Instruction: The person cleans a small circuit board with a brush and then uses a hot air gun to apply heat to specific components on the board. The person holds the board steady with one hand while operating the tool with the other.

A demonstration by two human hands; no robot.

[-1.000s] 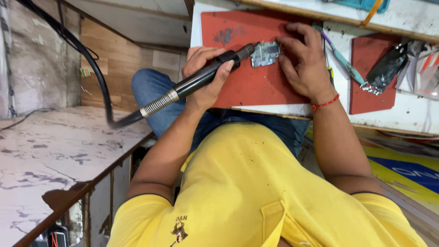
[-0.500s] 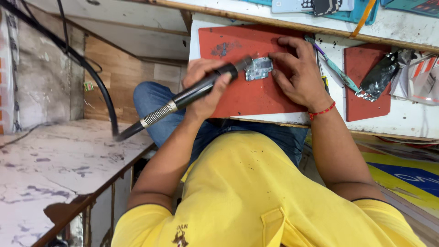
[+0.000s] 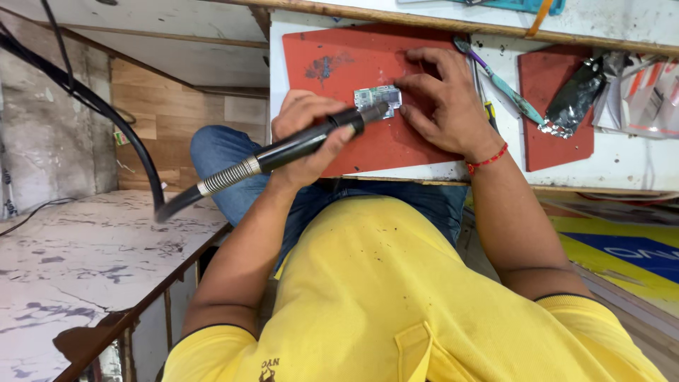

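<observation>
- Circuit board (image 3: 378,99) – small, silvery-green – lies flat on the red mat (image 3: 332,64) at the near edge of the white counter (image 3: 622,159), between the two hands.
- Black hose (image 3: 106,113) curves down from the upper left and joins the sprung end of the handpiece.
- Black handpiece (image 3: 304,141) slants up to the right, and its tip sits at the board's left edge; whether it actually touches cannot be told.
- Left hand (image 3: 297,113) is clenched round the handpiece, fingers wrapped over the barrel and the heel of the hand resting near the mat's front edge.
- Judged from this, the step in hand is working the tip on the board while the board is pinned in place.
- Right hand (image 3: 445,106) lies flat on the mat with its grip released – it grasps nothing, and its fingertips press at the board's right side and top to steady it.
- Any further move calls for a steady tip, light pressure and fingers kept clear of it, since the board is small and could slide.
- Slim teal and purple tool (image 3: 502,85) lies just beside the right hand, untouched.
- Crumpled foil packet (image 3: 576,95) rests on a second red mat (image 3: 559,134) further right, well apart from the work.
</observation>
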